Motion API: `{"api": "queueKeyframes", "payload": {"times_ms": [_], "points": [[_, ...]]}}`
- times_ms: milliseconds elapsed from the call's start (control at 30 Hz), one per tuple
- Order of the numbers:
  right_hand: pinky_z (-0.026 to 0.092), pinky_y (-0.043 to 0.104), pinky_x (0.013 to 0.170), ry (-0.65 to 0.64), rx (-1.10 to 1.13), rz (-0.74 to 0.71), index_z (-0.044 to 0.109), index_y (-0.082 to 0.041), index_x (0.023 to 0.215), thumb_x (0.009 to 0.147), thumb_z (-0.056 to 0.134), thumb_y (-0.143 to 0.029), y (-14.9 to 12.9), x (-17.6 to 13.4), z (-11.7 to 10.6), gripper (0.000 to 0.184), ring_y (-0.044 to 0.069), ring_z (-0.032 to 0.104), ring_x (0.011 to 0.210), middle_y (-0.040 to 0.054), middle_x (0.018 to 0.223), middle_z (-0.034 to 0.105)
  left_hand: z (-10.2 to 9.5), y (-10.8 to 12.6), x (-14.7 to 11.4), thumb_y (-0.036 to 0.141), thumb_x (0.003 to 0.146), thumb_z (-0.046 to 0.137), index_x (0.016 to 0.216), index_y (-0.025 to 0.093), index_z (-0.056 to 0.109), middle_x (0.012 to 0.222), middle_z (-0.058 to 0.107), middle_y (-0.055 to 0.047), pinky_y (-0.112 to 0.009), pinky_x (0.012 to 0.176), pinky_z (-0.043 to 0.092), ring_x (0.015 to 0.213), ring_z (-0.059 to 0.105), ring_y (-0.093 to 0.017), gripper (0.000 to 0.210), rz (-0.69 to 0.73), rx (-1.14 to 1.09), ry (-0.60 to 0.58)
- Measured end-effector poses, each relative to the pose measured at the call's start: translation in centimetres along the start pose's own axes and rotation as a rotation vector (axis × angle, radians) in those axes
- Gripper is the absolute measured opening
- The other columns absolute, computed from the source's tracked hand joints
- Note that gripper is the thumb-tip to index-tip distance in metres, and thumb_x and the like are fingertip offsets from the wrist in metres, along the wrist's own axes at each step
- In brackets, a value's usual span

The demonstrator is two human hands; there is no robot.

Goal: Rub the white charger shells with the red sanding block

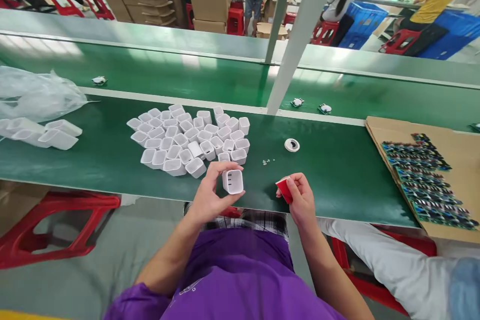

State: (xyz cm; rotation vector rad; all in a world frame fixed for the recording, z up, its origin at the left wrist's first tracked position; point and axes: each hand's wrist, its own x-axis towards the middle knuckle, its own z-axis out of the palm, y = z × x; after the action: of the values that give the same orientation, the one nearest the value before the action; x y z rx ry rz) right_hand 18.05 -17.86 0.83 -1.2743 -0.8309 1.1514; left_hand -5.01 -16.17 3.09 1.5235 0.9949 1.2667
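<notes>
My left hand [212, 195] grips a white plastic charger housing [235, 182] between thumb and fingers, its open end turned toward me and slots showing inside. Pinched in my right hand [301, 197] is a small flat red piece [285, 190], maybe a card or a scraper; its exact kind I cannot make out. Beyond my left hand, many more white housings [173, 166] stand close together on the green table [262, 185]. Tiny pale bits [266, 162] lie between the hands, farther back. Past them sits a round white roll of tape [291, 145] with a dark centre.
Circuit boards [431, 185] lie in rows on a cardboard sheet [453, 145] at right. More housings [62, 134] and a clear plastic bag [37, 92] are at left. A white post [296, 35] rises at the table's back. Small boards [297, 102] lie on the green belt [225, 72]. A co-worker's leg [390, 255] is at right.
</notes>
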Motion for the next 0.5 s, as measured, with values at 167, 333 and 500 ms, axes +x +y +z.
{"api": "queueKeyframes", "payload": {"times_ms": [167, 333, 500], "points": [[0.052, 0.024, 0.051, 0.007, -0.074, -0.01, 0.054, -0.021, 0.074, 0.067, 0.079, -0.062, 0.0, -0.7, -0.3, 0.049, 0.011, 0.06, 0.05, -0.0026, 0.063, 0.066, -2.7, 0.6, -1.7, 0.025, 0.073, 0.083, 0.111, 0.027, 0.067, 0.11, 0.069, -0.007, -0.037, 0.093, 0.048, 0.106, 0.061, -0.024, 0.042, 0.08, 0.157, 0.159], [0.056, 0.027, 0.053, 0.089, -0.2, 0.043, 0.058, -0.021, 0.073, 0.06, 0.082, -0.066, 0.1, -0.6, -1.0, 0.053, 0.014, 0.064, 0.055, 0.001, 0.073, 0.068, -10.7, 0.1, -2.8, 0.038, 0.069, 0.083, 0.106, 0.024, 0.063, 0.107, 0.066, -0.005, -0.036, 0.09, 0.05, 0.102, 0.063, -0.023, 0.044, 0.105, 0.313, 0.677], [0.059, 0.03, 0.053, 0.019, -0.359, 0.083, 0.059, -0.023, 0.074, 0.06, 0.078, -0.072, -0.7, -0.3, -0.4, 0.055, 0.02, 0.068, 0.061, 0.0032, 0.075, 0.068, -23.1, -1.7, -1.3, 0.026, 0.07, 0.075, 0.11, 0.015, 0.062, 0.112, 0.06, -0.013, -0.042, 0.095, 0.049, 0.103, 0.06, -0.028, 0.043, -0.286, 0.885, 1.096]]}}
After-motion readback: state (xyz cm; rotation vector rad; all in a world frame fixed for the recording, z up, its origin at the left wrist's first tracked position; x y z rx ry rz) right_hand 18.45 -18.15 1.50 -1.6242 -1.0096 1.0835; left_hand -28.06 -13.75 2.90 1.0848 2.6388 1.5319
